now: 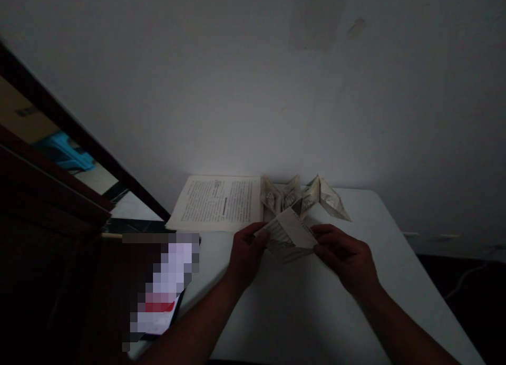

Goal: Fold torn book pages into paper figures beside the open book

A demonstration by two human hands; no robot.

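Note:
Between my two hands is a folded sheet of printed paper [290, 236], held up above the table with a corner pointing away from me. My left hand [249, 251] pinches its left corner between thumb and fingers. At the right corner, my right hand [346, 254] grips the paper the same way. Just beyond it stand folded paper shapes [290, 193] with pointed corners, made of similar printed paper. One of them [332, 199] has a long tip pointing right. The held paper partly covers the nearer edges of these shapes.
An open printed book or stack of pages [221, 201] lies at the table's back left. A lit phone or tablet [166, 291], its screen blurred out, is by the left edge. The white table [308, 317] meets a grey wall [245, 90]. A dark frame [87, 133] leans at left.

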